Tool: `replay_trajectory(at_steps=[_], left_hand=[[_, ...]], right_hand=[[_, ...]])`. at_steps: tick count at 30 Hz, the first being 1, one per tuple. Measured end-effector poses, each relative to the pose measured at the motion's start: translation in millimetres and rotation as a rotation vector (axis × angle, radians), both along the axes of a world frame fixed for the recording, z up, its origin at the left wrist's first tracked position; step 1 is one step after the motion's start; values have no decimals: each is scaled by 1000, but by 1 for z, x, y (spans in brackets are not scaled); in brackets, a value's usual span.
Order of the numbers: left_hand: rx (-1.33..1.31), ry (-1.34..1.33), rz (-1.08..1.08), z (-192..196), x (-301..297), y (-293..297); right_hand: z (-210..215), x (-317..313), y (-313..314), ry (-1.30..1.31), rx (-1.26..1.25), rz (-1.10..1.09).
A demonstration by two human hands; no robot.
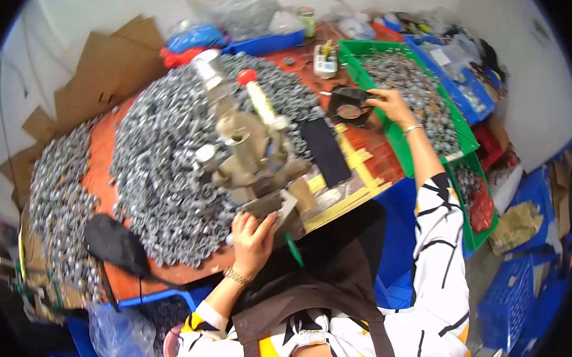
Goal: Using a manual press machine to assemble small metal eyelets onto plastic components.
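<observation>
A hand press point(246, 144) of grey metal, with a red ball knob point(247, 77) on its lever, stands in the middle of the table. My left hand point(252, 241) is at its near side, fingers apart and resting against the front edge of the dark metal base plate point(263, 206); no held part shows. Stretched out to the right, my right hand point(391, 106) pinches the side of a small black fan point(349, 107) beside the green tray. A large heap of small grey metal fittings point(164, 153) surrounds the press on its left and far sides.
Right of the fan lies a green tray point(467, 148) of small metal parts, with blue bins point(474, 101) beyond. A dark pad point(326, 151) and yellow tape point(355, 146) are right of the press. A black pouch point(116, 242) sits left. Cardboard point(107, 66) leans behind.
</observation>
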State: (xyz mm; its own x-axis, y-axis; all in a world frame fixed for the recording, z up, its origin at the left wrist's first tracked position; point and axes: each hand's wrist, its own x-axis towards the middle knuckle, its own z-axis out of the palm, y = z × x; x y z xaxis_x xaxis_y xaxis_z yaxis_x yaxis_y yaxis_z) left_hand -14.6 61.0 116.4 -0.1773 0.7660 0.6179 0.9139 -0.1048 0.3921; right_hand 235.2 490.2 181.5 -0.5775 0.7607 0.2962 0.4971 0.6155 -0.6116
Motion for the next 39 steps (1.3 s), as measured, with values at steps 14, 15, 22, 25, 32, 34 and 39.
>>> replay_trajectory(at_steps=[14, 15, 22, 25, 32, 34, 39], left_hand=[[102, 66, 353, 32, -85, -47], [136, 82, 399, 38, -90, -38], [-29, 200, 573, 47, -108, 8], [32, 130, 548, 42, -110, 8], [162, -714, 160, 43, -63, -23], [30, -1342, -81, 32, -41, -36], [-159, -1892, -128, 35, -17, -38]], right_hand=[[38, 51, -196, 910, -372, 34], [32, 51, -226, 837, -381, 78], [0, 14, -351, 289, -853, 115], [-25, 9, -368, 178, -680, 258], [-9, -30, -370, 217, -430, 289], [-1, -49, -365, 264, -333, 299], [-14, -70, -365, 313, -289, 241]])
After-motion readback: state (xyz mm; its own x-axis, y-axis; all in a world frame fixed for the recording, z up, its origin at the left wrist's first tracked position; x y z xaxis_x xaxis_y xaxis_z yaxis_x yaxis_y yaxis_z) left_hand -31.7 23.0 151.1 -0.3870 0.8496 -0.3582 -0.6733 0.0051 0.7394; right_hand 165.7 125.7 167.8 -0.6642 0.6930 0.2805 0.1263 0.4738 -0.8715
